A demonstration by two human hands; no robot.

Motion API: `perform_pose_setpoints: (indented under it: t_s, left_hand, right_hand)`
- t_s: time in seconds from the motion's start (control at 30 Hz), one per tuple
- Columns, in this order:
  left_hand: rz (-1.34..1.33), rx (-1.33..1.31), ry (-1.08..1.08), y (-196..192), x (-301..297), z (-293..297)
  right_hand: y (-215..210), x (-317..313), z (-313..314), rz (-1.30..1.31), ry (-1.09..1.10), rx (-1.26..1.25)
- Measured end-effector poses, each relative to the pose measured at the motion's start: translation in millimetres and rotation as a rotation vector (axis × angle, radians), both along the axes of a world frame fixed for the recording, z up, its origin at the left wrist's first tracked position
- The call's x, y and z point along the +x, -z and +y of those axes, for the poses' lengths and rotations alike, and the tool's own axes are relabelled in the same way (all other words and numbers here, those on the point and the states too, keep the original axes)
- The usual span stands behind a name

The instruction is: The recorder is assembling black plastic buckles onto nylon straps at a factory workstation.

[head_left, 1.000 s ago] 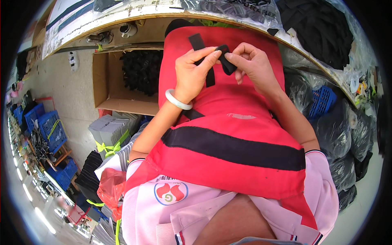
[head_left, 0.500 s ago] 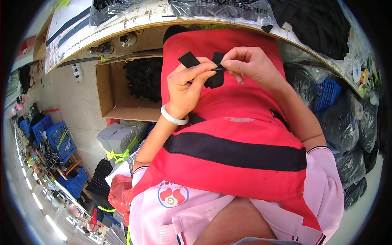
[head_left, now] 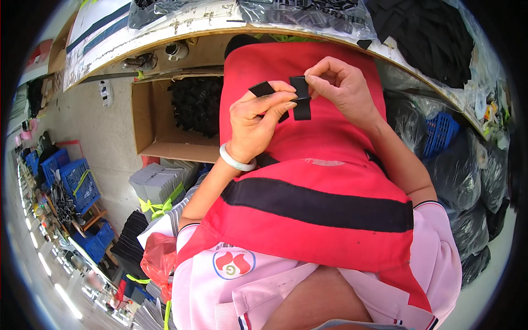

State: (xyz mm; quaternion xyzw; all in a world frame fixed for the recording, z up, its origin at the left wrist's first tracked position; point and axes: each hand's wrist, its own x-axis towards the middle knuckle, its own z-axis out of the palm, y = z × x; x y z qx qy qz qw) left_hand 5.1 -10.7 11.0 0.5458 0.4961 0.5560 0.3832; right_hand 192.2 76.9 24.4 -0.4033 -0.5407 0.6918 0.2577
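Both my hands are raised over the red apron (head_left: 308,140) on my lap. Between thumb and fingers, my left hand (head_left: 250,121) pinches a short black webbing strap (head_left: 302,111) near its middle. One flat end of the webbing sticks out above the left knuckles, and another part hangs below the fingertips. My right hand (head_left: 347,91) has thumb and forefinger closed on the strap's upper right corner, its other fingers curled. A narrow dark piece crosses the strap by the left fingertips; its exact shape is too small to tell.
Beyond my lap runs a worn white tabletop (head_left: 220,19) with a clear bag of black plastic parts (head_left: 319,16) and a black strap heap (head_left: 421,38). An open cardboard box (head_left: 179,152) stands left. Dark plastic bags (head_left: 456,170) and a blue basket (head_left: 440,132) sit right.
My right hand has shifted slightly right and up along the strap. The strap's upper part now lies flatter and straighter, and the left hand has moved a little to the right.
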Motion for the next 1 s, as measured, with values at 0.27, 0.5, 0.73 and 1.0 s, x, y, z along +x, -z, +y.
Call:
perform_pose_setpoints:
  t_s: [0.27, 0.5, 0.73, 1.0]
  left_hand:
    - [-0.020, 0.013, 0.017, 13.4, 1.5, -6.9]
    - [-0.510, -0.613, -0.014, 32.0, -9.1, -32.2]
    - [-0.478, -0.642, 0.118, 21.9, -13.0, -22.8]
    - [-1.281, -0.577, -0.003, 46.3, -42.6, -12.8]
  right_hand:
    - [20.0, -10.2, 17.0, 0.068, 0.157, 0.115]
    - [-29.2, -91.6, 19.0, 0.301, -0.122, 0.110]
    - [21.4, -65.9, 15.6, -0.157, -0.360, 0.224]
    - [-3.6, -31.6, 32.1, -0.185, -0.338, 0.023]
